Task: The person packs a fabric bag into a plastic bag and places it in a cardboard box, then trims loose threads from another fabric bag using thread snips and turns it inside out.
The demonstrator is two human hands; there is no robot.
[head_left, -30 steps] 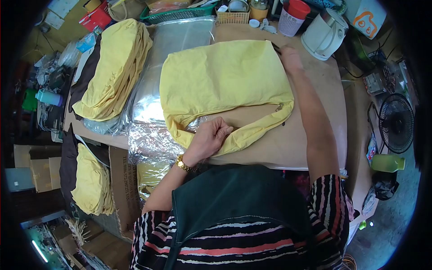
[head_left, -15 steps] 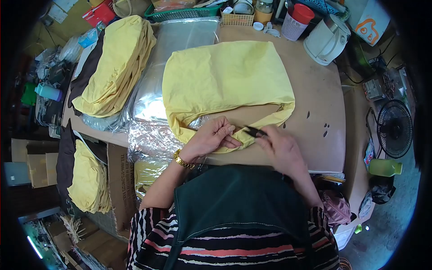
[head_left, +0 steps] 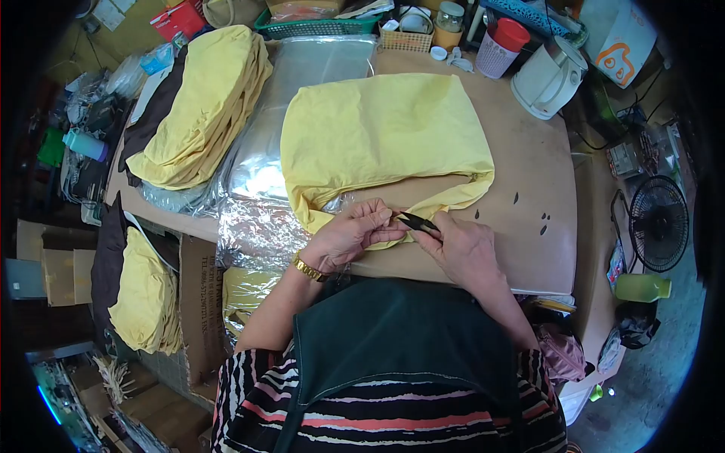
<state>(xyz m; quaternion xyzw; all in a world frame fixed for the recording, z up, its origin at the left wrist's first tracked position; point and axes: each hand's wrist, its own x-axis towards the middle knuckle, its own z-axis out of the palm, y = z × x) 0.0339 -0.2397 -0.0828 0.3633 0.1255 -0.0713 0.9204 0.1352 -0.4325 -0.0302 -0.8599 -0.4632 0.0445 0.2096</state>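
A yellow cloth bag (head_left: 385,132) lies flat on the brown-covered table, its strap (head_left: 445,198) looping toward me. My left hand (head_left: 347,235), with a gold watch on the wrist, pinches the strap near its lowest point. Black thread snips (head_left: 418,222) sit in my right hand (head_left: 470,253), closed around them. Their pointed tips reach left to the fingertips of my left hand, close to the cloth. Whether a thread lies between the blades is too small to tell.
Clear plastic sheets (head_left: 313,72) lie left of the bag, beside a stack of yellow cloth pieces (head_left: 200,113). Another yellow stack (head_left: 147,294) hangs lower left. Along the back stand a green basket (head_left: 317,27), a jar (head_left: 448,26) and a white kettle (head_left: 550,78). Right is a fan (head_left: 658,223).
The snips in my right hand have moved left, bringing their tips to my left fingertips. My left hand keeps its pinch on the strap. The whole view has shifted slightly.
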